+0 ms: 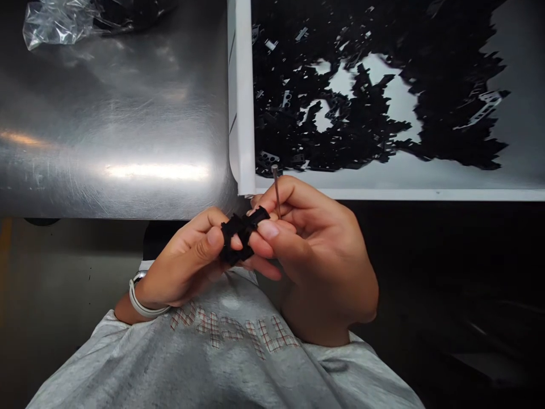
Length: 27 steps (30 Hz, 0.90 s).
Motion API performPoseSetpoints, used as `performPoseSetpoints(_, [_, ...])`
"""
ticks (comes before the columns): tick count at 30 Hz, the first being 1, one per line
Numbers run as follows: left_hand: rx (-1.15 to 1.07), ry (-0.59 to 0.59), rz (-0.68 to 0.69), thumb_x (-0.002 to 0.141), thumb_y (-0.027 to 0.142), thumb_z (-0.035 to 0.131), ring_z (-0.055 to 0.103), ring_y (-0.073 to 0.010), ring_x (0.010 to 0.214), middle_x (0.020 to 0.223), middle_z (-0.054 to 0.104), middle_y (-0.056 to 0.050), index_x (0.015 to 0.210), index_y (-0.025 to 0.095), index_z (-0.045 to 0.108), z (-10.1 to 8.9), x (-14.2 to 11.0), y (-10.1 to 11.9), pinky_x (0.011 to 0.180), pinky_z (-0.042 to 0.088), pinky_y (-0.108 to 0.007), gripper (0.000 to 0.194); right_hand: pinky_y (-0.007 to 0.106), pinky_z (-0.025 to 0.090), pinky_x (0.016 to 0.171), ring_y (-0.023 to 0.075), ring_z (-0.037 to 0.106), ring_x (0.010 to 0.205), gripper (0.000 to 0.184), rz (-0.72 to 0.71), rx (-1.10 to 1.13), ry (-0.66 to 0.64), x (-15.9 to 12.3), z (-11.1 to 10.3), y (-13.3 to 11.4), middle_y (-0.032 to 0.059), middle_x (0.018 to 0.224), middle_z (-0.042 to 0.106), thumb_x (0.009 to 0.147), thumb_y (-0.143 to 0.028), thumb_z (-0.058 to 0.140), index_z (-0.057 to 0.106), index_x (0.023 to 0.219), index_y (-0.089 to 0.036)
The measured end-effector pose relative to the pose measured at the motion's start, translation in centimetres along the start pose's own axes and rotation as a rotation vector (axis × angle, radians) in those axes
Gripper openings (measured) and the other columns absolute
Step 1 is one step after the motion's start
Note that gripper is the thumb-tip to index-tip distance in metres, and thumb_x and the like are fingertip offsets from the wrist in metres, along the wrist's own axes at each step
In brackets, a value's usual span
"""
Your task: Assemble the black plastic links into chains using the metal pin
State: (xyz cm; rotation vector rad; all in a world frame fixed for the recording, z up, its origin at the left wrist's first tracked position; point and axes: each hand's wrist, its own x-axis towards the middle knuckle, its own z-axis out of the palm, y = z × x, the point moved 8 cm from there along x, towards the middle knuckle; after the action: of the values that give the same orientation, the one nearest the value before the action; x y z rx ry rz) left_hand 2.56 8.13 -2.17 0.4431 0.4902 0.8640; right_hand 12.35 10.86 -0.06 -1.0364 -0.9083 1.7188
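- Left hand point(183, 258): grip closed in a fingertip pinch on the near-left side of a small black plastic part with notched ends point(231, 250); one piece or two joined cannot be determined.
- Right hand point(326, 253): grip narrow; thumb and fingers contact the part's right side and also retain a slim, round-headed metal rod point(276, 190), roughly upright.
- Hold rationale (judged): opposed pinches steady the part between both grips; the rod, held among the right fingers, leaves that thumb available to the part.
- Container: large white shallow tray point(404, 195), ahead and to the right of the grips. Contents: heaped small black parts point(451, 113), with a few silver-grey perforated pieces point(485, 108) among them. White tray floor shows through gaps.
- Brushed-metal desk point(170, 125): ahead-left of the grips, carrying a crumpled clear plastic bag point(59, 23) at its far side. Bag contents: cannot be determined.
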Motion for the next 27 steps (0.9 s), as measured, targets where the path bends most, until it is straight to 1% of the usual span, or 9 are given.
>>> performPoseSetpoints(5, [-0.102,-0.037,-0.038,0.095,0.039,0.074,0.078,-0.0134,0.088,0.092,0.075,0.001,0.089,0.018,0.068,0.39,0.11,-0.14,0.083,0.057,-0.023,0.022,0.022,0.048,0.042,0.008,0.058,0.044,0.035,0.014,0.131,-0.018,-0.17,-0.02,0.37,-0.0038,0.063,0.069,0.08,-0.041,0.092,0.063,0.081,-0.021])
performPoseSetpoints(9, [-0.143,-0.063,-0.049,0.095,0.038,0.074,0.079,-0.0147,0.089,0.093,0.077,-0.001,0.09,0.018,0.069,0.62,0.07,-0.23,0.084,0.058,-0.023,0.022,0.02,0.047,0.04,0.0077,0.059,0.044,0.032,0.002,0.147,-0.007,-0.25,-0.08,0.31,-0.0048,0.062,0.068,0.08,-0.035,0.093,0.064,0.082,-0.022])
performPoseSetpoints(13, [-0.145,-0.065,-0.051,0.095,0.036,0.075,0.079,-0.0152,0.088,0.093,0.078,-0.002,0.089,0.017,0.069,0.65,0.08,-0.22,0.085,0.057,-0.024,0.02,0.016,0.042,0.036,0.0062,0.059,0.044,0.032,0.008,0.136,0.0,-0.24,-0.12,0.42,-0.0061,0.06,0.066,0.08,-0.033,0.093,0.063,0.082,-0.021])
performPoseSetpoints(19, [-0.092,-0.057,-0.019,0.095,0.038,0.073,0.077,-0.0165,0.08,0.091,0.077,-0.002,0.089,0.017,0.067,0.57,0.26,-0.06,0.077,0.055,-0.027,0.022,0.015,0.043,0.037,0.0053,0.058,0.045,0.03,-0.028,0.152,-0.019,-0.42,-0.03,0.44,-0.0054,0.062,0.067,0.083,-0.032,0.09,0.063,0.084,-0.02])
performPoseSetpoints(24, [-0.093,-0.064,0.0,0.097,0.039,0.071,0.076,-0.0139,0.079,0.092,0.077,-0.001,0.091,0.018,0.068,0.56,0.18,-0.14,0.079,0.055,-0.025,0.022,0.018,0.043,0.036,0.008,0.057,0.043,0.035,-0.024,0.108,0.002,-0.27,-0.07,0.58,-0.0062,0.058,0.062,0.079,-0.037,0.093,0.061,0.081,-0.021])
performPoseSetpoints(27, [-0.084,-0.06,-0.007,0.097,0.039,0.071,0.074,-0.0128,0.077,0.092,0.076,0.0,0.09,0.018,0.067,0.61,0.13,-0.2,0.08,0.055,-0.026,0.022,0.017,0.041,0.035,0.0063,0.054,0.04,0.037,-0.002,0.125,0.017,-0.09,-0.05,0.68,-0.0067,0.057,0.061,0.079,-0.041,0.092,0.062,0.078,-0.021])
